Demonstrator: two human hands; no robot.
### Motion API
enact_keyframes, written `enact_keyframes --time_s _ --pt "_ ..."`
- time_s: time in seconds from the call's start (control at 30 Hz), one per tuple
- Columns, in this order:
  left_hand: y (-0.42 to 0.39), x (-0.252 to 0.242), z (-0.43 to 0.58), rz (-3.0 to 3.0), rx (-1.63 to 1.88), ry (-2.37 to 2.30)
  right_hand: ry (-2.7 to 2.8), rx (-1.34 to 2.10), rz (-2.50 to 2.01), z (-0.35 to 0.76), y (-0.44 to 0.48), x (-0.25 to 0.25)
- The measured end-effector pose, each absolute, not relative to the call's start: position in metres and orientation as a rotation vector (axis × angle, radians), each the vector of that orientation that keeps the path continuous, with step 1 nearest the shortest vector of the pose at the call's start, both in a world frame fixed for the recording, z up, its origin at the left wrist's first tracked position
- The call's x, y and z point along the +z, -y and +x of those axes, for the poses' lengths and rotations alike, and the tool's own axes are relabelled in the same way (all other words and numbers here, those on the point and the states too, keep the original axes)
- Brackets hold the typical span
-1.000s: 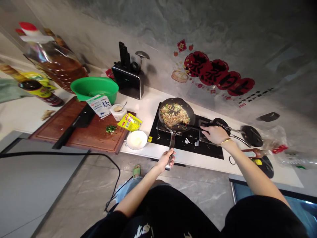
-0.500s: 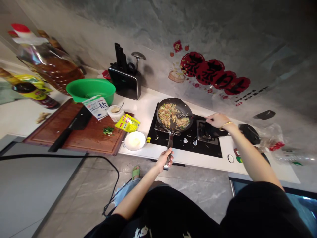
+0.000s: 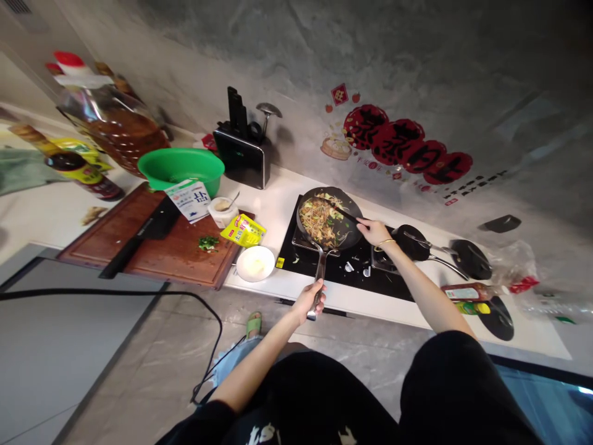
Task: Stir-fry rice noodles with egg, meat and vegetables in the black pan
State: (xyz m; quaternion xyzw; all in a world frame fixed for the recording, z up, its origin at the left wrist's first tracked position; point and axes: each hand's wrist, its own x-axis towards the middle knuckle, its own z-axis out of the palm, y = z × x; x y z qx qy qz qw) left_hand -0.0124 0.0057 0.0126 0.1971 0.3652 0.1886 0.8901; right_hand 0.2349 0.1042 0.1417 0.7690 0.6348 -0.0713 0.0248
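A dark frying pan (image 3: 348, 207) full of stir-fried noodles and greens (image 3: 321, 221) sits on the black cooktop (image 3: 343, 269). My left hand (image 3: 310, 298) grips the end of the pan's metal handle (image 3: 319, 275) at the counter's front edge. My right hand (image 3: 374, 232) holds a dark spatula (image 3: 340, 214) whose blade reaches into the food at the pan's right side. A gold bangle is on that wrist.
Left of the cooktop lie a white bowl (image 3: 254, 264), a yellow packet (image 3: 243, 230), a wooden cutting board (image 3: 152, 244) with a black cleaver (image 3: 143, 235) and a green basin (image 3: 181, 169). A knife block (image 3: 243, 157) stands behind. Ladles (image 3: 435, 250) and sauce bottles (image 3: 466, 292) lie right.
My right hand swung out to the right over the second burner, then came back to the pan with the spatula in the food. My left hand stayed on the handle.
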Motion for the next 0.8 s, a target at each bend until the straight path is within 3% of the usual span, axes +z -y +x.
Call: enact_keyframes --time_s 0.1,0.4,0.63,0.8 --pt "-0.006 0.013 -0.012 0.404 0.394 -0.761 -1.926 -0.131 2.207 0.208 -0.101 0.147" --pt "-0.005 0.016 -0.014 0.402 0.4 -0.739 -1.787 -0.168 1.836 0.233 -0.049 0.234" --pt "-0.006 0.013 -0.014 0.405 0.392 -0.751 -1.882 0.122 1.932 0.205 -0.089 0.175" --pt "-0.006 0.017 -0.013 0.403 0.401 -0.744 -1.721 -0.061 2.183 0.225 -0.115 0.156"
